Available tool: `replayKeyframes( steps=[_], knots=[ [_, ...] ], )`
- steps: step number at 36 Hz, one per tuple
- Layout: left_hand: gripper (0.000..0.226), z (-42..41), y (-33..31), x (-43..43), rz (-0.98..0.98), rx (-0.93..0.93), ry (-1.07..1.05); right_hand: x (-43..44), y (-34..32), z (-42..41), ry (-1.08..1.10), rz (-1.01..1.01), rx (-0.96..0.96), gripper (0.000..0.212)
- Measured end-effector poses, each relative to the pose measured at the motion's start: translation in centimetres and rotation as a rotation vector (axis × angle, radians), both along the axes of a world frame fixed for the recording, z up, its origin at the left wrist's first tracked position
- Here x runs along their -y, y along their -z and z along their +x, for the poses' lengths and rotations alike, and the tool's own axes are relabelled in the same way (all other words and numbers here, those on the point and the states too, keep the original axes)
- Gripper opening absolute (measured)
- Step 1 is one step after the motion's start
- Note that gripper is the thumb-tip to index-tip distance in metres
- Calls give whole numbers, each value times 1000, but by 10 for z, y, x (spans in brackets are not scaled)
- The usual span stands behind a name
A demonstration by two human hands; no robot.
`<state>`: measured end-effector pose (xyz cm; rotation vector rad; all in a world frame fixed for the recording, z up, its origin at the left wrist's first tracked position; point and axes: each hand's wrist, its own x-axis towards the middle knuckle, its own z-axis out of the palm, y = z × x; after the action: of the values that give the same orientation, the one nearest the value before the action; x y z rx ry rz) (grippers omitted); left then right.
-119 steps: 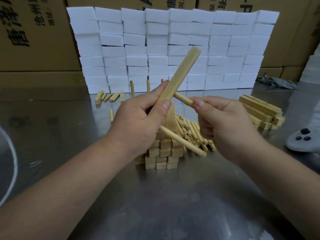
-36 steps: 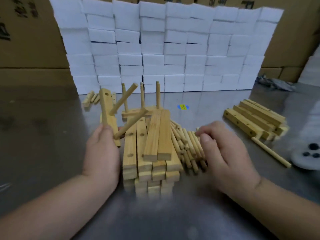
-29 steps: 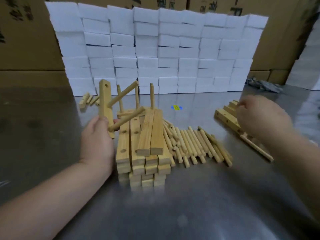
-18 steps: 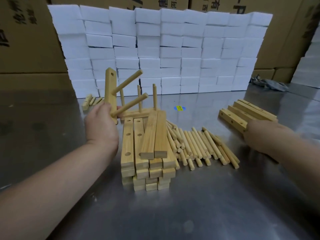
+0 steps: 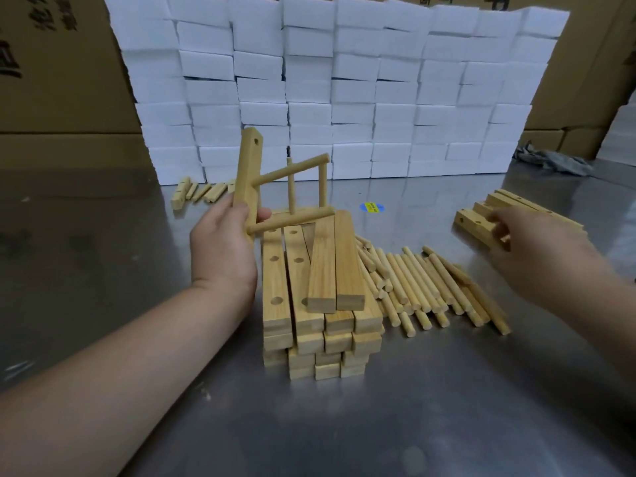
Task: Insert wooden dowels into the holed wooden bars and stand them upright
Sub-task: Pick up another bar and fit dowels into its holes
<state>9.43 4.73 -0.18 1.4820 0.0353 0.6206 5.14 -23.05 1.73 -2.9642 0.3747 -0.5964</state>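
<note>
Left hand (image 5: 223, 249) grips 2-dowel bar (image 5: 248, 166); right hand (image 5: 537, 256) perhaps touches side bars (image 5: 471, 223)

pale yellow bars (image 5: 321, 270), dowels (image 5: 423, 287); white blocks (image 5: 344, 80); grey table (image 5: 103, 270) (blue-yellow sticker (image 5: 371, 207)).

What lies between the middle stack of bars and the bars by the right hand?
Loose dowels lying side by side, shown in the head view.

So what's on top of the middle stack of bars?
Two bars lie side by side on the right half of the stack. Left of them two holed bars show. Whatever is beneath the pair is covered.
</note>
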Motion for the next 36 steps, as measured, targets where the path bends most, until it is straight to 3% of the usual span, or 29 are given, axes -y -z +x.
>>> replayKeyframes(
  steps=[2, 7, 23, 26, 31, 36],
  knots=[
    [30, -1, -1, 2, -11, -2, 13, -13, 0, -6, -133, 59, 121, 43],
    [27, -3, -3, 5, -50, 2, 68, -38, 2, -15, -367, 152, 252, 41],
    [27, -4, -5, 3, -53, -33, 105, -99, -46, 49, -551, 949, 514, 28],
    [27, -3, -6, 4, -44, -31, 113, -98, -51, 54, -611, 909, 484, 24],
    [28, -3, -7, 3, -35, -24, 96, -90, -47, 51, -689, 723, 316, 35],
    [28, -5, -18, 5, 54, 89, 137, -88, -57, 46, -703, 614, 202, 21]
  ],
)
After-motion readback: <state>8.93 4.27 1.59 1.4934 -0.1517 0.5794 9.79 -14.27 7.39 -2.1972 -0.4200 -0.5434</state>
